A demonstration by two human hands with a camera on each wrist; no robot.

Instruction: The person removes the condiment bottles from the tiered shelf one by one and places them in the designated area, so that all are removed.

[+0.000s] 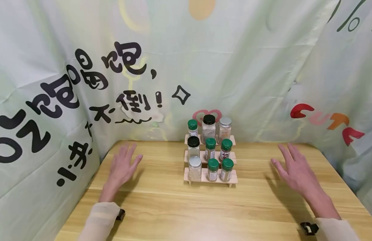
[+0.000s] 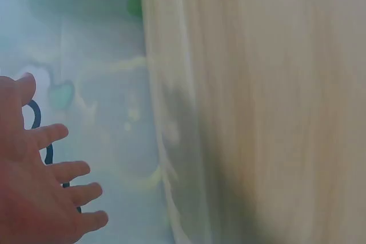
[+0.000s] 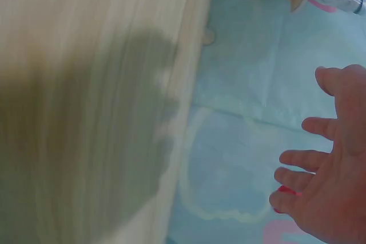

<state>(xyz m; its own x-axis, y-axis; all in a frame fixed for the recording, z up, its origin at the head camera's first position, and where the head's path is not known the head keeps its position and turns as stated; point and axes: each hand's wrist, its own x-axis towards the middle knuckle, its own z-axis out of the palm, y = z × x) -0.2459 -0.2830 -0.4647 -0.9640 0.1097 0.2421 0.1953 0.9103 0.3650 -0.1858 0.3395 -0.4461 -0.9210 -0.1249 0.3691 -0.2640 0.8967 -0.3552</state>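
Observation:
In the head view a small three-step wooden rack (image 1: 189, 180) stands towards the back of the table, with several spice jars on its tiers. Green caps top most of them, such as the jar (image 1: 213, 170) on the lowest tier; others have black lids, like the tall jar (image 1: 208, 129) at the top, or silver lids, like the jar (image 1: 195, 168) at front left. My left hand (image 1: 122, 167) is held over the table left of the rack, fingers spread, holding nothing. On the other side my right hand (image 1: 300, 172) is likewise spread and bare, apart from the rack.
The wood-grain table (image 1: 161, 207) reaches back to a pale green printed curtain (image 1: 249, 83) that also closes in both sides. Black lettering (image 1: 128, 58) covers its left part. Dark wrist-worn devices (image 1: 309, 228) show at both sleeves.

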